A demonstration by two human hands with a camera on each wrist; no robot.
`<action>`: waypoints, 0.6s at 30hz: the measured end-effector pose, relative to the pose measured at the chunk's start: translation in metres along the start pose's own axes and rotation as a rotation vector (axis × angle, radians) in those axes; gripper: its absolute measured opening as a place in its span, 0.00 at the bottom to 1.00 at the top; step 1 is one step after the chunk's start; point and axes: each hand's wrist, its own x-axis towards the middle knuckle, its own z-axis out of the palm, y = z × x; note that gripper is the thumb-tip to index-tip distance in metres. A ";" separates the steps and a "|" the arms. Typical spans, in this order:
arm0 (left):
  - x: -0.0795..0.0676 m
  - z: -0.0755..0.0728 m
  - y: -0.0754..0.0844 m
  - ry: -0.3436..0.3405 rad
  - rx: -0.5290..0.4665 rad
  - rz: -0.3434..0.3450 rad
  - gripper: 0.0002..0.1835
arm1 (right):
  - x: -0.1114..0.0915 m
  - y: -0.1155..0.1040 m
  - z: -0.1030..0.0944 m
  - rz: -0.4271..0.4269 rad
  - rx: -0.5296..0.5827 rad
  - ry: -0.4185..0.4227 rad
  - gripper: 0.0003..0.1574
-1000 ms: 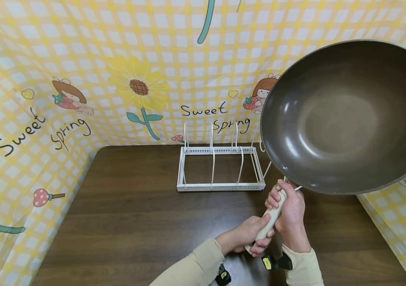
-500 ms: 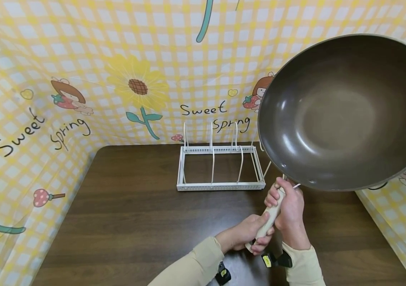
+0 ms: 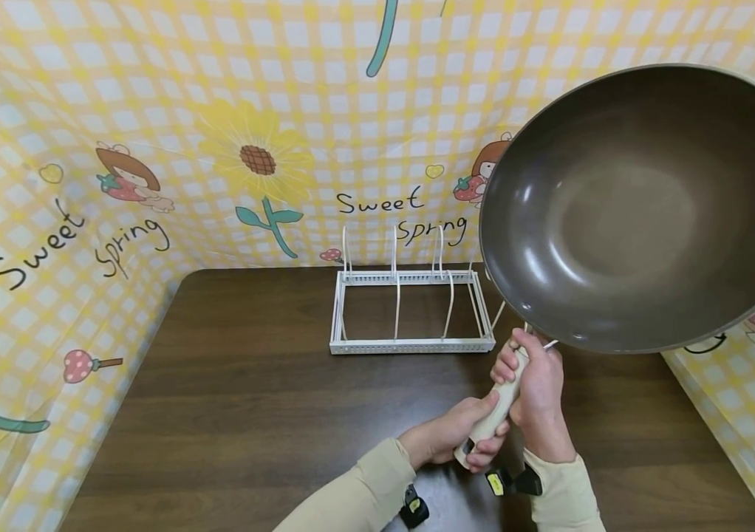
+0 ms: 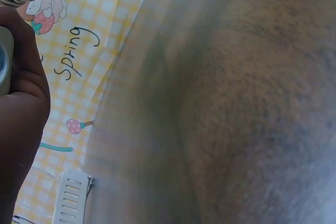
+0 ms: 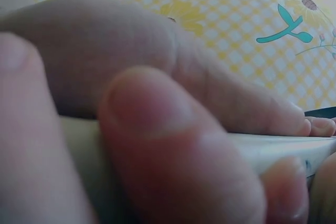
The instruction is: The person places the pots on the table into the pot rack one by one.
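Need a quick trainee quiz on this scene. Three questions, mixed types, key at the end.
1. Multiple choice: the left grip and right grip share the handle of the pan. Which is nearer the bowl?
A. Left
B. Right
C. Both equally near

2. Fill in: the white rack stands on a ____ table.

3. True or false: the head view shows the pan's underside.

Key:
1. B
2. brown
3. False; the pan's inside shows there.
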 end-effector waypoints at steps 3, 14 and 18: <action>0.000 -0.001 0.001 -0.027 -0.027 -0.014 0.32 | 0.001 0.001 0.000 0.001 0.000 0.013 0.16; -0.001 0.001 -0.002 0.046 -0.057 -0.007 0.31 | 0.004 0.005 0.000 0.022 -0.020 0.073 0.18; 0.000 0.004 -0.005 0.122 -0.062 0.024 0.32 | 0.004 0.006 0.001 0.018 -0.032 0.083 0.17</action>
